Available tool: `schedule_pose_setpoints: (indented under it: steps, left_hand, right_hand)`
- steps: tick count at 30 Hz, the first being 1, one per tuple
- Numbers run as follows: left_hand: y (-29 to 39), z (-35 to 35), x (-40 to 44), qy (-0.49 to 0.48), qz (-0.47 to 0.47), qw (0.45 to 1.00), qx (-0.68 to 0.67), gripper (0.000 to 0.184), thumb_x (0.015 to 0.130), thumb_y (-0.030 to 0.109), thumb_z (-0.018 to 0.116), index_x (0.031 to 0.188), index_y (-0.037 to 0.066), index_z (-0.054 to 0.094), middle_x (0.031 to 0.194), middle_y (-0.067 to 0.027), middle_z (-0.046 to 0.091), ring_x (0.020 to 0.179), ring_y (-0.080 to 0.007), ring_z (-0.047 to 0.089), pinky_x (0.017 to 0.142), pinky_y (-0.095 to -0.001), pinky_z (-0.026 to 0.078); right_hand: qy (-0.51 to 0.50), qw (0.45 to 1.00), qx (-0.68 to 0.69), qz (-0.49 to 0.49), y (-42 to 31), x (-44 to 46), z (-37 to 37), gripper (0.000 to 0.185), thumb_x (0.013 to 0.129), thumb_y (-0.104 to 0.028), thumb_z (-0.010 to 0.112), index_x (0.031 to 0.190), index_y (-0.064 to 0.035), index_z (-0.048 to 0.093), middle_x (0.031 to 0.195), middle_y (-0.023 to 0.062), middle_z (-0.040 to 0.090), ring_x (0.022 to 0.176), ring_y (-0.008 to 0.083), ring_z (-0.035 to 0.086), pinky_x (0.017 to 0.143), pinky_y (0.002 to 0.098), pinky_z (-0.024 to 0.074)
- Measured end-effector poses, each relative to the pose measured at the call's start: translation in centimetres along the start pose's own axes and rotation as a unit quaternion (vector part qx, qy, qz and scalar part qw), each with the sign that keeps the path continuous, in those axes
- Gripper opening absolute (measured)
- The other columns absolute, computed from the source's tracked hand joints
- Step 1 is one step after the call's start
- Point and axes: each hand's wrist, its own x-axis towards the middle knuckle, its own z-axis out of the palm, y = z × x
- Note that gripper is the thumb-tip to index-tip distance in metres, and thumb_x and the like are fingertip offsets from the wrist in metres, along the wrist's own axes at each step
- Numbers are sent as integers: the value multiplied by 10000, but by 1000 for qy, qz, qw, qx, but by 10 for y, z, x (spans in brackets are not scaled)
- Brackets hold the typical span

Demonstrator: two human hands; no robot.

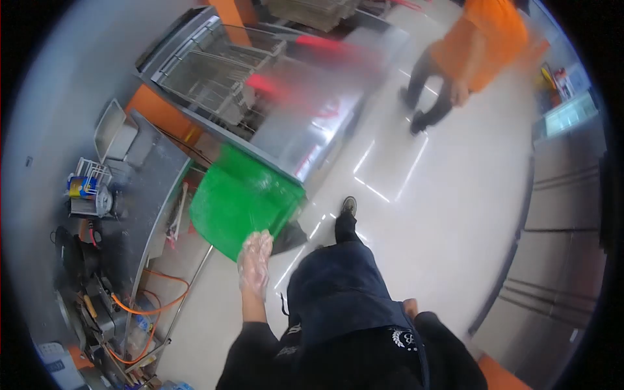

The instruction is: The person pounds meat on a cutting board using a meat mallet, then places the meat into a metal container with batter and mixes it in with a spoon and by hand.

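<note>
My left hand (255,263) wears a clear plastic glove and is held out over the floor, beside the edge of a green lid or bin (244,195). Whether it touches the green surface I cannot tell. Its fingers are blurred together, and nothing can be made out in them. Of my right hand (411,307) only a small part shows beside the dark apron (344,279); its fingers are hidden.
Fryer baskets (221,78) hang in a metal unit beyond the green bin. A steel counter (140,195) runs along the left, with an orange hose (156,311) below. A person in orange (484,45) stands at the upper right. Steel cabinets (552,240) line the right.
</note>
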Motion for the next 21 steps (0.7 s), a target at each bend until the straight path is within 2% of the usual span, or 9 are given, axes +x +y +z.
schedule_pose_setpoints:
  steps: [7, 9, 11, 13, 14, 15, 18, 20, 21]
  left_hand:
    - [-46, 49, -54, -94, -128, 972, 172, 356, 941, 138, 566, 1228, -62, 498, 1204, -202, 598, 1075, -266, 615, 929, -331, 509]
    - [-68, 64, -81, -235, 46, 841, 486, 370, 946, 142, 562, 1248, -59, 489, 1201, -197, 602, 1085, -261, 610, 920, -328, 508]
    - [-103, 83, -107, -306, 10, 823, 478, 379, 961, 158, 547, 1261, -64, 482, 1219, -217, 586, 1120, -274, 593, 935, -337, 501]
    - [-147, 88, -139, -319, -187, 865, 338, 402, 983, 193, 514, 1287, -66, 461, 1262, -248, 550, 1170, -310, 560, 978, -362, 477]
    - [-171, 81, -154, -359, -232, 844, 325, 422, 994, 213, 496, 1309, -64, 441, 1286, -256, 530, 1191, -330, 542, 1003, -376, 460]
    - [-200, 73, -166, -427, -266, 807, 309, 456, 1004, 236, 471, 1336, -70, 406, 1318, -270, 495, 1224, -350, 510, 1031, -393, 433]
    - [-311, 86, -274, -512, -356, 705, 336, 521, 1019, 275, 428, 1381, -86, 333, 1376, -298, 422, 1286, -377, 441, 1085, -428, 376]
    - [-353, 84, -350, -553, -398, 630, 373, 536, 1020, 280, 423, 1388, -94, 315, 1385, -306, 406, 1298, -381, 427, 1102, -436, 360]
    - [-382, 83, -393, -590, -425, 580, 368, 535, 1018, 276, 428, 1386, -96, 317, 1381, -306, 410, 1295, -381, 431, 1105, -435, 359]
  right_hand:
    - [56, 905, 375, 194, -175, -154, 152, 124, 653, -224, 676, 556, -149, 667, 594, 58, 638, 580, 248, 631, 550, 423, 477]
    - [99, 880, 414, 210, -225, -160, 178, 135, 643, -211, 674, 526, -148, 654, 561, 57, 625, 559, 253, 625, 541, 424, 475]
    - [162, 888, 386, 192, -273, -151, 197, 151, 634, -198, 673, 496, -146, 641, 528, 56, 611, 538, 258, 620, 532, 425, 473]
    - [177, 879, 377, 235, -317, -167, 206, 178, 619, -180, 676, 458, -132, 617, 476, 38, 585, 530, 258, 628, 531, 418, 484]
    - [165, 797, 497, 300, -346, -176, 223, 163, 614, -171, 662, 466, -119, 615, 498, 72, 592, 530, 278, 629, 520, 409, 489]
    - [167, 827, 409, 348, -372, -185, 240, 91, 565, -212, 664, 539, -125, 652, 638, 123, 652, 578, 277, 643, 510, 410, 480]
    - [304, 667, 433, 525, -464, -201, 310, 99, 608, -152, 634, 545, -76, 635, 616, 178, 621, 556, 322, 623, 509, 426, 477]
    - [198, 651, 488, 547, -543, -209, 359, 92, 634, -156, 649, 557, -104, 651, 623, 149, 633, 563, 302, 623, 511, 427, 469]
    - [129, 495, 674, 534, -568, -233, 351, 103, 651, -145, 652, 551, -122, 650, 612, 115, 633, 560, 281, 622, 512, 403, 469]
